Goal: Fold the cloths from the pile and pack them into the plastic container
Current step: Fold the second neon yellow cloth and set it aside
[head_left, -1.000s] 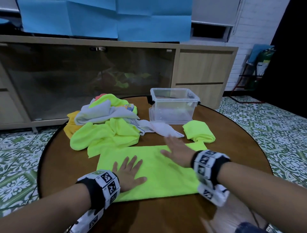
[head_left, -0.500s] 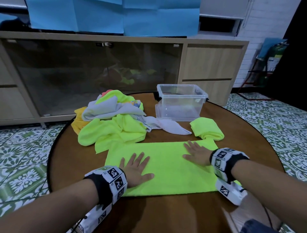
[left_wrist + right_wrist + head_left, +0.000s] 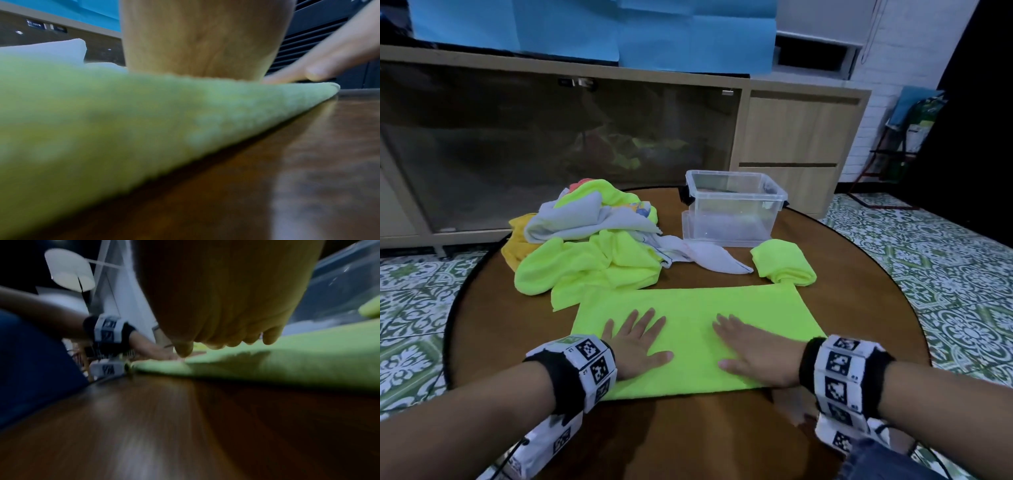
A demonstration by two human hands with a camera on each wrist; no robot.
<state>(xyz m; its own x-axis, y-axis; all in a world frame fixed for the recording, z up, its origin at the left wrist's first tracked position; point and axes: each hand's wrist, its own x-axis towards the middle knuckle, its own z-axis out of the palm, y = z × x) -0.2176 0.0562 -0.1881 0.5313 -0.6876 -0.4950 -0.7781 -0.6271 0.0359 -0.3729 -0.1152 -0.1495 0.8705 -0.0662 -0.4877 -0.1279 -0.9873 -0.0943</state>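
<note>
A neon yellow-green cloth (image 3: 688,308) lies folded flat as a wide rectangle on the round brown table (image 3: 722,438). My left hand (image 3: 635,339) presses flat on its left part, fingers spread. My right hand (image 3: 751,349) lies flat on its right part, close to the near edge. Both palms face down and hold nothing. The wrist views show the same cloth (image 3: 102,121) (image 3: 287,361) edge-on against the tabletop. Behind it sit the pile of cloths (image 3: 589,240) at the back left and the clear plastic container (image 3: 732,209) at the back centre.
A folded neon cloth (image 3: 784,267) lies right of the flat one, in front of the container. A white cloth (image 3: 709,257) trails out of the pile. A wooden cabinet (image 3: 801,144) with glass doors stands behind the table; patterned floor tiles surround it.
My right hand has slid back toward me and to the right across the cloth, from its far edge to its near part. The left hand has stayed pressed in place.
</note>
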